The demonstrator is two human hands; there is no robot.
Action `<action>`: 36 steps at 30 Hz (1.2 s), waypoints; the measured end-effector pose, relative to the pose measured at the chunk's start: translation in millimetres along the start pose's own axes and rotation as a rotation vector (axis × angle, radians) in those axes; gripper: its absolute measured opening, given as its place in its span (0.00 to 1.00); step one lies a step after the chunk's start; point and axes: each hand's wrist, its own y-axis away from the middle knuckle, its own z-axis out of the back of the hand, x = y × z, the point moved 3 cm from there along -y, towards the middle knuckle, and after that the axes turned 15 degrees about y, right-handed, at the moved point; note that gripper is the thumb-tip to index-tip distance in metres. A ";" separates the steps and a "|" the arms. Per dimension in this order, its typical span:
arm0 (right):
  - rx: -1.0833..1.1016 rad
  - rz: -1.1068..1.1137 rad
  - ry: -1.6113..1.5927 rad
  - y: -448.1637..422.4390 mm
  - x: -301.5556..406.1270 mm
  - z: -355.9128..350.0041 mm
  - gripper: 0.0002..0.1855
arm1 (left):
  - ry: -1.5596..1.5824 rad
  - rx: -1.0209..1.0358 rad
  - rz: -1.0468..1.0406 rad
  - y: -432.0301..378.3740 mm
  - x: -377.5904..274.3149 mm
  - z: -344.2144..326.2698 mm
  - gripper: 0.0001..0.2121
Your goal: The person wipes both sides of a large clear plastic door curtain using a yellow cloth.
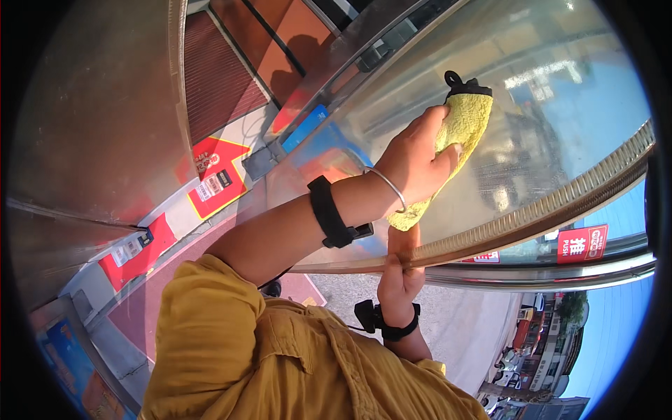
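My left hand (420, 152) grips a folded yellow terry cleaning cloth (462, 126) with a black edge and a loop, held against a large glass panel (399, 121). The panel is streaked and reflects light, with a patch of small droplets or smears right of the cloth. Lower down, my right hand (401, 281) is closed around the panel's edge, which has a ribbed clear sealing strip (525, 210); its fingers show through the glass. The left wrist wears a metal bangle and a black strap; the right wrist has a black strap with a small device.
Another curved panel (105, 115) stands at left. Beyond the glass's lower right edge is a metal-framed door with a red push sticker (583, 244). Red floor stickers (218, 178), a ribbed mat (220, 79) and a metal door track lie below. Outside are pavement and parked vehicles.
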 end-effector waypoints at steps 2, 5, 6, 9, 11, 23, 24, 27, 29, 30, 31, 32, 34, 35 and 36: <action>0.003 0.000 -0.018 7.5 3.1 2.4 0.29 | -0.040 0.056 -0.416 -29.3 -63.4 -35.7 0.18; 0.002 0.011 -0.049 12.4 7.1 3.7 0.31 | -0.082 0.074 -0.606 -45.1 -82.3 -48.6 0.18; -0.013 -0.014 -0.074 13.6 7.6 5.9 0.31 | -0.080 0.075 -0.590 -49.9 -72.6 -51.4 0.19; -0.083 -0.054 -0.097 10.7 12.2 11.4 0.31 | -0.251 -0.069 0.076 -56.5 28.3 2.9 0.22; -0.041 -0.050 -0.035 4.1 14.1 14.5 0.30 | -0.476 -0.191 0.307 -43.5 118.2 42.5 0.23; -0.013 -0.086 0.006 17.6 19.8 28.2 0.28 | -0.212 0.007 -0.582 -132.3 -91.4 -87.5 0.23; 0.006 -0.079 -0.004 16.6 25.2 27.0 0.28 | -0.173 0.030 -0.543 -141.2 -89.7 -84.6 0.23; 0.009 -0.070 -0.034 20.1 29.4 29.0 0.27 | -0.304 -0.101 -0.180 -179.5 -27.9 -45.9 0.21; -0.017 -0.063 -0.039 26.5 25.9 36.1 0.27 | -0.483 -0.208 0.095 -188.3 72.0 5.9 0.24; 0.012 -0.073 -0.027 26.9 26.6 35.0 0.26 | -0.553 -0.223 0.283 -174.4 122.1 36.8 0.27; 0.045 -0.074 -0.017 24.4 29.4 33.3 0.26 | -0.614 -0.233 0.535 -150.2 173.4 63.7 0.28; 0.092 -0.060 -0.009 17.1 34.6 29.3 0.26 | -0.732 -0.157 0.691 -126.9 227.6 100.0 0.27; 0.050 -0.124 -0.029 25.7 35.7 33.2 0.25 | -0.742 -0.133 0.853 -48.3 276.7 91.8 0.26; 0.086 -0.083 -0.085 19.1 39.8 23.5 0.25 | -0.520 -0.363 0.840 -37.5 306.6 129.1 0.25; 0.030 -0.046 -0.090 26.7 34.3 28.3 0.24 | -0.427 -0.346 0.786 -29.4 310.2 109.5 0.23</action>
